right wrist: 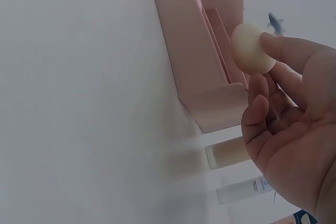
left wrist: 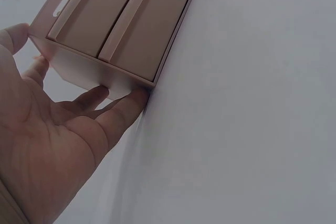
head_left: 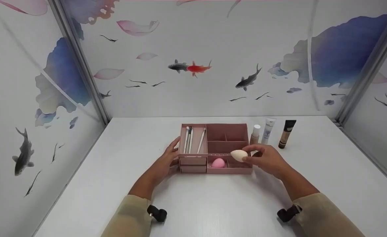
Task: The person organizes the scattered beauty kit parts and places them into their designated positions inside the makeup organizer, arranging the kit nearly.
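A pink desktop organizer (head_left: 193, 160) stands on the white table, with drawers at its left and divided compartments at its right. My left hand (head_left: 163, 164) rests against the organizer's left side; in the left wrist view its fingertips (left wrist: 137, 98) touch the side wall. Between thumb and fingers my right hand (head_left: 267, 160) pinches a cream makeup sponge (head_left: 238, 155), held over the front right compartment. A pink makeup sponge (head_left: 218, 163) lies in the front compartment to its left. Several slim brushes (head_left: 188, 140) lie in the top left tray.
Right of the organizer stand a white-capped bottle (head_left: 255, 133), a white tube (head_left: 268, 130) and a black-capped tan tube (head_left: 287, 133). Printed wall panels (head_left: 206, 92) enclose the table (head_left: 140, 138) at the back and sides.
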The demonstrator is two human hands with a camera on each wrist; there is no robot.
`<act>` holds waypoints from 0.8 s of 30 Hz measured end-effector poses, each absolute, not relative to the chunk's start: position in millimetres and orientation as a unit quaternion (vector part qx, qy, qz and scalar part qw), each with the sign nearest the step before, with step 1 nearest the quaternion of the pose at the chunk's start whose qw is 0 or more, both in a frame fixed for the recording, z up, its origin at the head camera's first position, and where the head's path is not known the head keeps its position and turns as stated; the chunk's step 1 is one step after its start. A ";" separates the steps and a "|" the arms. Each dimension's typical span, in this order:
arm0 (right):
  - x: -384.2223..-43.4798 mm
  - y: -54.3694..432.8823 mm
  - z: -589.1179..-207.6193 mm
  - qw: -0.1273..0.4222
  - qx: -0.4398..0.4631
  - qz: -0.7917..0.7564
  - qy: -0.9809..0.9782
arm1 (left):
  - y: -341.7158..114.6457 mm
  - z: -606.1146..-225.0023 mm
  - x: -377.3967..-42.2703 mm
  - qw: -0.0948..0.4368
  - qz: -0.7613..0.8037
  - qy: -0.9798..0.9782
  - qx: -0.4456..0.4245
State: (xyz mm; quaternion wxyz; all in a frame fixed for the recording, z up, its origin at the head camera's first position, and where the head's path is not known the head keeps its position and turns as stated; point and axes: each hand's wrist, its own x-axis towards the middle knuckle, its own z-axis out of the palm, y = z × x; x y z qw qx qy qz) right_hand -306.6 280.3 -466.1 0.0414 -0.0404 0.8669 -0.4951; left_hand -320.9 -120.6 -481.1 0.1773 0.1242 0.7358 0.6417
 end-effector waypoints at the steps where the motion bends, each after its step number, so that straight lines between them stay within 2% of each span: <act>1: -306.7 280.4 -467.2 0.042 -0.045 -0.489 0.870 | -120.7 -481.5 -320.9 0.178 0.643 0.735 0.124; 12: -308.0 279.1 -475.2 0.014 -0.134 -0.392 0.910 | -121.0 -482.3 -321.5 0.179 0.641 0.738 0.116; 24: -310.5 289.6 -474.1 -0.003 -0.100 -0.431 0.897 | -121.9 -480.5 -319.7 0.182 0.641 0.734 0.131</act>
